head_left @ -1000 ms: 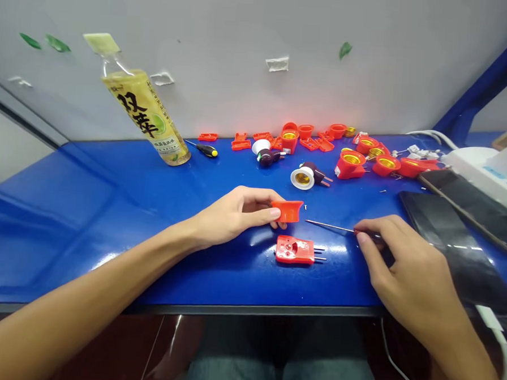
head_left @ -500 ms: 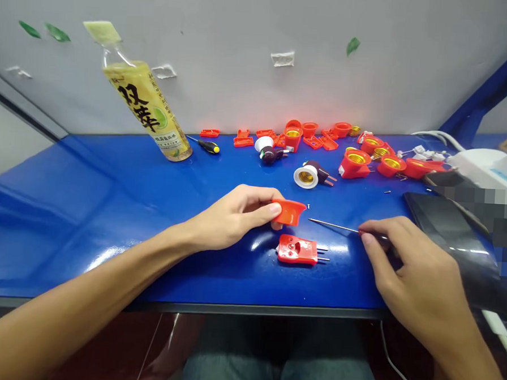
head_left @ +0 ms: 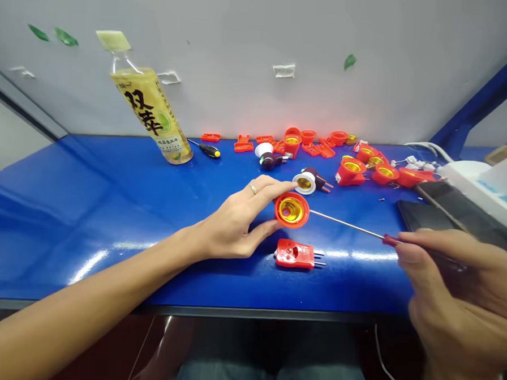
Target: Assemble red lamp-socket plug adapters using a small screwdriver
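My left hand (head_left: 239, 217) pinches an orange lamp socket (head_left: 291, 209) between thumb and fingers, tilted so its brass-lined opening faces me. My right hand (head_left: 456, 291) is closed round the dark handle of a thin screwdriver (head_left: 347, 225), whose metal shaft points left with its tip at the socket's right edge. Below the socket, an orange plug base (head_left: 295, 254) with two prongs lies flat on the blue table (head_left: 108, 205).
A tea bottle (head_left: 153, 114) stands at the back left with a small black and yellow screwdriver (head_left: 208, 149) beside it. Several orange sockets (head_left: 351, 171) and plug parts are strewn along the back. A white and dark socket (head_left: 307, 180) lies behind my hand. Dark flat panels (head_left: 448, 211) and a white box (head_left: 487, 185) sit right.
My left hand has lifted and turned the socket so its opening faces me. My right hand has drawn back to the right and raised the screwdriver off the table.
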Motion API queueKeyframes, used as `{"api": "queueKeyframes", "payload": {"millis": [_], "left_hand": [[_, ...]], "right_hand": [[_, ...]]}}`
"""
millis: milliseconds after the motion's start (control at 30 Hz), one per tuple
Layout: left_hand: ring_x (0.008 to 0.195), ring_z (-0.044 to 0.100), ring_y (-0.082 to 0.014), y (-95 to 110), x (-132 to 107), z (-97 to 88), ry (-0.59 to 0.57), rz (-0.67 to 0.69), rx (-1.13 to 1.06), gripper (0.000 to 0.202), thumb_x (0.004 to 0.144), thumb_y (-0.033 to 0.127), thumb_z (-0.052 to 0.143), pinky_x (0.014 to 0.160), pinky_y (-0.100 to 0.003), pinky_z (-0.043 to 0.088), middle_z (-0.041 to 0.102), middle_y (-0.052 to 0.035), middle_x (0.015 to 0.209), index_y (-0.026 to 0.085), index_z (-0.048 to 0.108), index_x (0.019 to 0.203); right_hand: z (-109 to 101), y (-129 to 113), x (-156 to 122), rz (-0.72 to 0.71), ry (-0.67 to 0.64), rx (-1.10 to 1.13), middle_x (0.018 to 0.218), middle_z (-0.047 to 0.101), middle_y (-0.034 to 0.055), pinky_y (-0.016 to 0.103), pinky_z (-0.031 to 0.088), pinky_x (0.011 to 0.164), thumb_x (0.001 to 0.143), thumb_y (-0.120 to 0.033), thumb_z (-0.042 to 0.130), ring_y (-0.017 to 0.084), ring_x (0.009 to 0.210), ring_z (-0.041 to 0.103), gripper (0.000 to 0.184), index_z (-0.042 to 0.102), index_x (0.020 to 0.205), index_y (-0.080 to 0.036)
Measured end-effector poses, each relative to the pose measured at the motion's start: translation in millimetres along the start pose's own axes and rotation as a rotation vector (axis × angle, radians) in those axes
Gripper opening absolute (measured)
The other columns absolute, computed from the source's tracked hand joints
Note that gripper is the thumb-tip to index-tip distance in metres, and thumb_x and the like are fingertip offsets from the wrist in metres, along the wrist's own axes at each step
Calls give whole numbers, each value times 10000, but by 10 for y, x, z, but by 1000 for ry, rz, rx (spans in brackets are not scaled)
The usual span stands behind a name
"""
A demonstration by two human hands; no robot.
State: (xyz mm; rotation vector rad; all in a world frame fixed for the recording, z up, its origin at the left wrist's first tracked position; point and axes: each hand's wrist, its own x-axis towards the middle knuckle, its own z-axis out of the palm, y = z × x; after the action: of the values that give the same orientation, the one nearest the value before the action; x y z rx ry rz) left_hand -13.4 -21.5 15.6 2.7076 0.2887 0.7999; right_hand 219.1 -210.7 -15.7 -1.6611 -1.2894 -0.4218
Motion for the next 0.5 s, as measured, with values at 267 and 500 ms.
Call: {"api": "queueKeyframes", "payload": {"millis": [267,500], "left_hand": [[1193,525,-260,18,33,7,-63,93,-42,540,970,179,504,1032,-435,467,541,-140,1294,227,369,1491],[1147,545,-283,6,17,15,-71,110,-2,499,971,219,497,1005,-459,427,564,-149,1283,210,422,1465]], "right_hand": [[216,-344,173,-174,28,4,801,748,8,372,488,566,878,-210,713,217,632,687,108,677,950,-282],[260,-346,191,-216,-27,-51,741,725,-10,344,466,533,900,-218,694,168,552,630,62,658,916,-266]]}}
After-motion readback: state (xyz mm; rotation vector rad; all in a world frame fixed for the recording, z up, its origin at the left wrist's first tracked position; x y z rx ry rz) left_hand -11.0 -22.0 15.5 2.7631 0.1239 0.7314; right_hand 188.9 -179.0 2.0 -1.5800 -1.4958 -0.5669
